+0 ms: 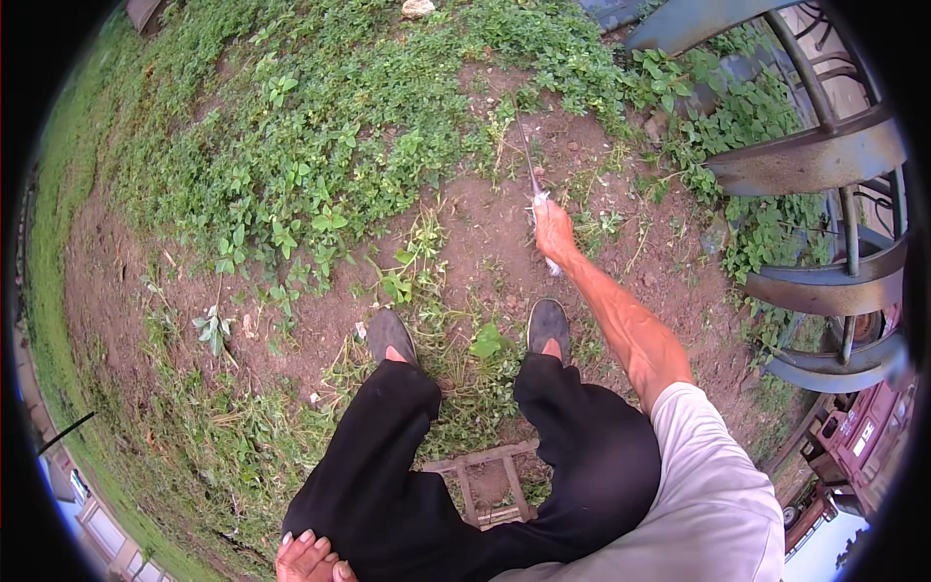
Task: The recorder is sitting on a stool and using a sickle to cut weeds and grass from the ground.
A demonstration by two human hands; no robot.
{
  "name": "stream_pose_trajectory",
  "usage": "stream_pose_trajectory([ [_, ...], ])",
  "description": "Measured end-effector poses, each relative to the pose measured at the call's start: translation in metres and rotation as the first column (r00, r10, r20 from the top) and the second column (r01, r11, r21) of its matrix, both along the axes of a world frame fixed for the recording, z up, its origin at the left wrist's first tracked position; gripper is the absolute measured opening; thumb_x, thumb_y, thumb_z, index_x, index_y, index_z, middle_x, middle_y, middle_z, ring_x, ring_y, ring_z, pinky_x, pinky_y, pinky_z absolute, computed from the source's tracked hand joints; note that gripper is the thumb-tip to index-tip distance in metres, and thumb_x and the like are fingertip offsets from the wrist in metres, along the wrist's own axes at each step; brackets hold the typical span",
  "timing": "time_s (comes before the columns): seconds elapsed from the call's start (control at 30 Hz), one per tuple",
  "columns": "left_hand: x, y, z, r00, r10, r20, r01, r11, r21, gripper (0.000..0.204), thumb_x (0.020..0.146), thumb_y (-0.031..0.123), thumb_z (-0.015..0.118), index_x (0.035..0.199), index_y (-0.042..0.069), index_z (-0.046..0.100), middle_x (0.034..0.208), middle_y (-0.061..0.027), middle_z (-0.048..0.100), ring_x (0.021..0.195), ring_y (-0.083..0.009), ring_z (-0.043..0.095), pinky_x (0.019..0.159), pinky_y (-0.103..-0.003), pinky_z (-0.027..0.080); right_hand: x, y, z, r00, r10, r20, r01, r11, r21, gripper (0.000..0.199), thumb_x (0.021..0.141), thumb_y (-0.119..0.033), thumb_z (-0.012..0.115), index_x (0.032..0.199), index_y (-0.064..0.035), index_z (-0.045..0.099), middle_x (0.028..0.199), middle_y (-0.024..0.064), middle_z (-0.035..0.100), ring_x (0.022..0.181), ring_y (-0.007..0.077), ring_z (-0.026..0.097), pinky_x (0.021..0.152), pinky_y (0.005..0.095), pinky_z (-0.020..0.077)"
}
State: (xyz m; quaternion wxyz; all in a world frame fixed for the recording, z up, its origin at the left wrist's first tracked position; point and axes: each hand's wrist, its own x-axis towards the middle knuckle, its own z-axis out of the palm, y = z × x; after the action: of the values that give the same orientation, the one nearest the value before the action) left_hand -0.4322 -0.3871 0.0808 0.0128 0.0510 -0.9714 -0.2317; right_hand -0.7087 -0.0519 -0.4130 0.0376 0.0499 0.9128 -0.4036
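My right hand (554, 236) is closed around the white-wrapped handle of a long, thin-bladed hand tool (534, 180). Its narrow dark blade points away from me, over bare soil beside the edge of the leafy green weeds (330, 184). The blade is seen edge-on, so its exact shape is unclear. At the lower edge my left hand (308, 559) rests beside my left thigh with its fingers extended and nothing visible in them; part of it is cut off by the picture's edge.
Between my legs is a low wooden frame (490, 475). Curved rusty metal bands on bars (810, 155) stand close on the right, with weeds around them. A reddish vehicle (858, 436) is farther right. Pulled or cut plants (262, 427) lie about my feet.
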Motion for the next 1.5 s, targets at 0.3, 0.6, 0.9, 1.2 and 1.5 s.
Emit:
stream_pose_trajectory([
  [0.3,0.035,-0.002,-0.018,0.997,-0.039,-0.070,0.036,0.998,-0.041,0.011,0.085,0.008,0.060,0.082,-0.002,0.064,0.088,-0.0178,0.069,0.089,-0.0388,0.067,0.091,-0.055,0.050,0.197,0.042,0.062,0.934,0.040,0.354,-0.030,0.999,-0.033,0.039,0.103,-0.036,0.046,0.099,0.0014,0.058,0.079,0.0273,0.062,0.076,0.0461,0.061,0.067,0.0511,0.0457],
  [0.6,0.023,0.009,-0.002,0.996,-0.059,-0.067,0.058,0.998,-0.012,0.008,0.089,-0.001,0.060,0.087,-0.007,0.066,0.091,-0.0211,0.070,0.090,-0.0386,0.069,0.091,-0.055,0.053,0.123,0.029,0.076,0.973,0.030,0.228,-0.030,1.000,-0.006,0.040,0.102,-0.037,0.047,0.100,0.0013,0.058,0.077,0.0278,0.062,0.074,0.0472,0.063,0.063,0.0520,0.0458],
  [0.9,0.019,0.011,-0.002,0.997,-0.025,-0.069,0.025,1.000,-0.006,0.007,0.089,-0.001,0.060,0.088,-0.006,0.066,0.090,-0.0202,0.070,0.089,-0.0378,0.070,0.091,-0.053,0.054,-0.026,-0.026,0.043,0.988,0.153,-0.006,-0.152,0.987,0.051,0.034,0.099,-0.027,0.053,0.089,0.0047,0.058,0.074,0.0265,0.063,0.071,0.0461,0.064,0.061,0.0540,0.0474],
  [1.2,0.027,0.000,-0.005,0.997,-0.027,-0.066,0.027,1.000,-0.002,0.004,0.087,-0.001,0.063,0.086,-0.004,0.065,0.091,-0.0185,0.070,0.091,-0.0368,0.069,0.091,-0.052,0.053,0.112,0.005,0.078,0.941,0.152,0.303,-0.186,0.979,0.085,0.030,0.100,-0.027,0.051,0.100,0.0029,0.059,0.083,0.0324,0.064,0.082,0.0512,0.063,0.069,0.0569,0.0487],
  [1.5,0.040,-0.012,-0.002,0.996,0.002,-0.092,0.001,0.999,0.035,0.007,0.088,0.001,0.061,0.087,-0.005,0.066,0.091,-0.0188,0.071,0.090,-0.0375,0.069,0.090,-0.054,0.053,0.202,0.031,0.088,0.892,0.087,0.445,-0.165,0.976,0.140,0.034,0.100,-0.031,0.049,0.106,0.0026,0.056,0.083,0.0328,0.065,0.083,0.0527,0.063,0.070,0.0584,0.0484],
])
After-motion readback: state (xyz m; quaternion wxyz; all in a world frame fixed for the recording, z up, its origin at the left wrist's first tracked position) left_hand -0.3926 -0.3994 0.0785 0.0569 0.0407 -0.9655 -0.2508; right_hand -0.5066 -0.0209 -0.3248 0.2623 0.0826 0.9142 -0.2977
